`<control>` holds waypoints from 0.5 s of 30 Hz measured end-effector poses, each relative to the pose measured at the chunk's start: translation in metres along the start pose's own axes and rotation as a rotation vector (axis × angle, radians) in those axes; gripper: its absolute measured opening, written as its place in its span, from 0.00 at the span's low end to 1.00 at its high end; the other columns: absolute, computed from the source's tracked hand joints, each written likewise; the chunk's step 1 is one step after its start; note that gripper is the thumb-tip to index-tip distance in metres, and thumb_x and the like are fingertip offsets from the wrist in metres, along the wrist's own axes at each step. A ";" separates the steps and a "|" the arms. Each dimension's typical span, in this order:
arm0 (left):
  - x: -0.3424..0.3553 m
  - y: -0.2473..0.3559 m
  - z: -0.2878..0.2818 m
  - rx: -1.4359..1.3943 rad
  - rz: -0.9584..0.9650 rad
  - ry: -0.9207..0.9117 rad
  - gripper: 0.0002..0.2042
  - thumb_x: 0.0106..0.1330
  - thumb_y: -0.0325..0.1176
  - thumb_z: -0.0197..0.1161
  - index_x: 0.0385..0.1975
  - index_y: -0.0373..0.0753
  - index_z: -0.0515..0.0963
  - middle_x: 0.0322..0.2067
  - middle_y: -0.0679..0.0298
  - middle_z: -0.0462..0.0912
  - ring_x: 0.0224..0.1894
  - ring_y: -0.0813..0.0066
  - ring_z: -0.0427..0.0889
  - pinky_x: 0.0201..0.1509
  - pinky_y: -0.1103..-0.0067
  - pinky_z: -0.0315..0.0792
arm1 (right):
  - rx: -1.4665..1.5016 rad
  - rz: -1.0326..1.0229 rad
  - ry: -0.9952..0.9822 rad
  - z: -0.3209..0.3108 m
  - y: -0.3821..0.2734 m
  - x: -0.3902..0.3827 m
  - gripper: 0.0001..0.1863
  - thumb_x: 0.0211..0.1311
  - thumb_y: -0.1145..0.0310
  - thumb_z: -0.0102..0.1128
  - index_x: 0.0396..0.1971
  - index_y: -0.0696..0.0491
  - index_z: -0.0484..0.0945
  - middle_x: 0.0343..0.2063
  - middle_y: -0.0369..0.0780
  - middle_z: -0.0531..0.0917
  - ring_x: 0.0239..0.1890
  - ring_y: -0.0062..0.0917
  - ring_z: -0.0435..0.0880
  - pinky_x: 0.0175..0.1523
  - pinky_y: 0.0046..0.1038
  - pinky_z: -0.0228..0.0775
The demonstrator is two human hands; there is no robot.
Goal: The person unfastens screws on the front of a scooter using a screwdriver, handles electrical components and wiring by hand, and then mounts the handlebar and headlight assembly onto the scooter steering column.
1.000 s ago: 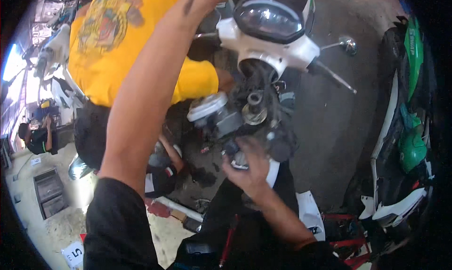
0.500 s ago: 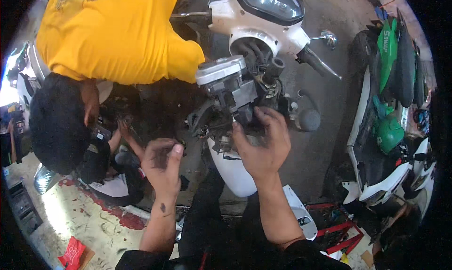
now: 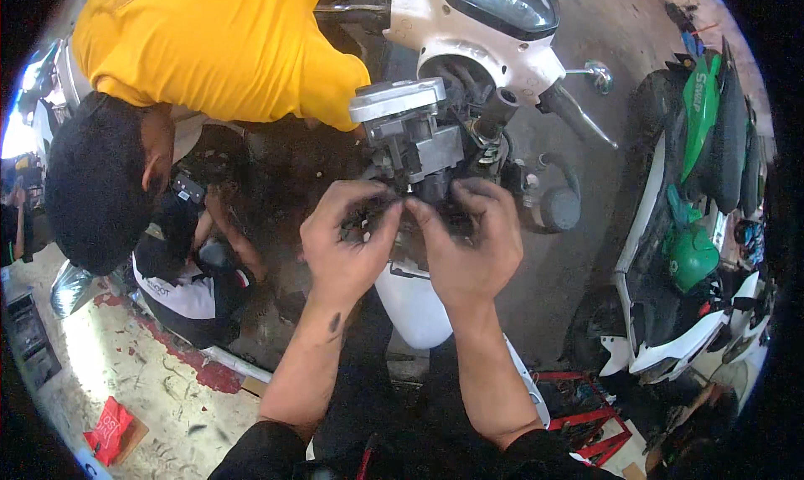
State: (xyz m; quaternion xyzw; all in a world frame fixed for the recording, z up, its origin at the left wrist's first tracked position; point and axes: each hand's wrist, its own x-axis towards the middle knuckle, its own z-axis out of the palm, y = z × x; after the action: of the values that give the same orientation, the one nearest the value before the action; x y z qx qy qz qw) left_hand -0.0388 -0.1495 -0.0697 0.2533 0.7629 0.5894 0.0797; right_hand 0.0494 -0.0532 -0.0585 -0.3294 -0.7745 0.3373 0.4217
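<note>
A grey cast-metal housing with a silver lid sits at the front of a partly stripped white scooter. Both my hands meet at the housing's underside. My right hand is closed around its lower edge, thumb close to a small shiny bolt-like tip. Next to it, my left hand has its fingers curled and its thumb reaching the same spot; whatever they pinch is hidden. Below my hands is a white fender.
A person in a yellow shirt leans in at the left, and another person crouches lower, in a black-and-white shirt. Scooter body panels, one green, lie along the right. A red metal frame is near my right forearm.
My left hand has moved right and up to the housing, joining my right hand. The right thumb stays near the bolt-like tip. The view has shifted slightly.
</note>
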 end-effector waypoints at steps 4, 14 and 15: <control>-0.003 0.006 0.007 -0.023 -0.052 0.052 0.12 0.48 0.21 0.69 0.32 0.35 0.78 0.32 0.59 0.82 0.34 0.72 0.82 0.38 0.80 0.74 | 0.100 0.095 0.009 0.001 -0.001 -0.001 0.17 0.40 0.75 0.74 0.31 0.59 0.77 0.35 0.47 0.81 0.35 0.37 0.82 0.40 0.30 0.75; -0.020 0.003 0.021 0.093 0.054 0.121 0.12 0.49 0.21 0.69 0.34 0.33 0.77 0.33 0.58 0.81 0.37 0.72 0.82 0.40 0.79 0.76 | 0.013 0.074 -0.015 -0.001 -0.003 -0.002 0.16 0.44 0.75 0.71 0.35 0.60 0.78 0.38 0.49 0.81 0.41 0.41 0.82 0.46 0.34 0.73; -0.025 0.008 0.026 0.069 -0.039 0.135 0.12 0.50 0.21 0.69 0.35 0.33 0.77 0.34 0.58 0.81 0.38 0.73 0.82 0.42 0.79 0.76 | 0.023 0.070 -0.011 -0.002 -0.001 -0.002 0.16 0.44 0.75 0.71 0.35 0.60 0.78 0.38 0.49 0.81 0.41 0.40 0.82 0.46 0.34 0.74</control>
State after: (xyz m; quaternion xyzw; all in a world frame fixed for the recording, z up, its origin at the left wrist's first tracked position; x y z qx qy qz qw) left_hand -0.0044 -0.1382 -0.0745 0.2005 0.7913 0.5768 0.0308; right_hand 0.0517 -0.0552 -0.0576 -0.3494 -0.7609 0.3627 0.4092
